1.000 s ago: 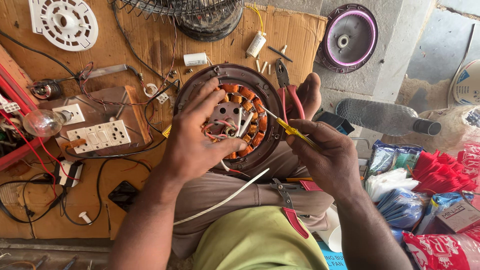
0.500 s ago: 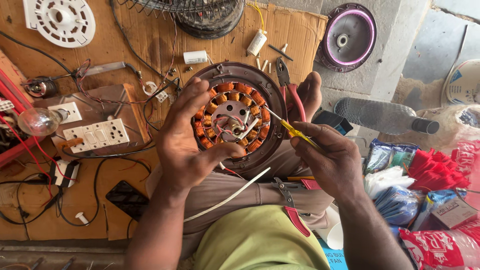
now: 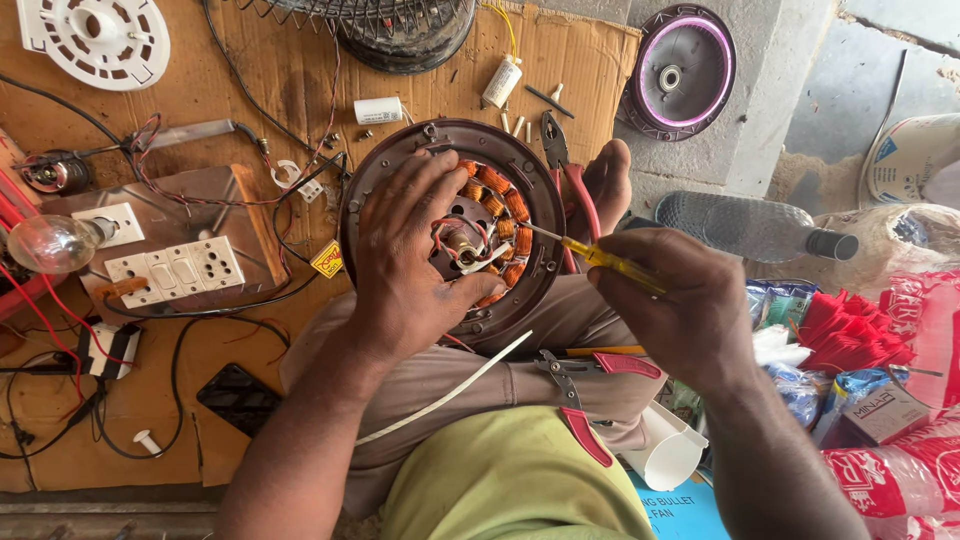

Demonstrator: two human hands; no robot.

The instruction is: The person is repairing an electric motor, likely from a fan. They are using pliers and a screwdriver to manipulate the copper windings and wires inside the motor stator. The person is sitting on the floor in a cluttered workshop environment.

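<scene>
Switch board (image 3: 170,270) at left of frame, untouched; left hand (image 3: 405,265) clasps the fan motor (image 3: 450,235) on the lap, frame centre; right hand (image 3: 680,310) grips a yellow screwdriver (image 3: 600,257), tip at the windings — probing step; next move likely needs a steady tip.

Flattened brown cardboard sheet (image 3: 290,90) over the floor. On it: white plastic disc (image 3: 92,38) far left; wire fan guard (image 3: 400,25) far centre; white switch-and-socket board (image 3: 175,265) left; clear bulb (image 3: 50,242) beside it; black tile (image 3: 238,398) near.
</scene>
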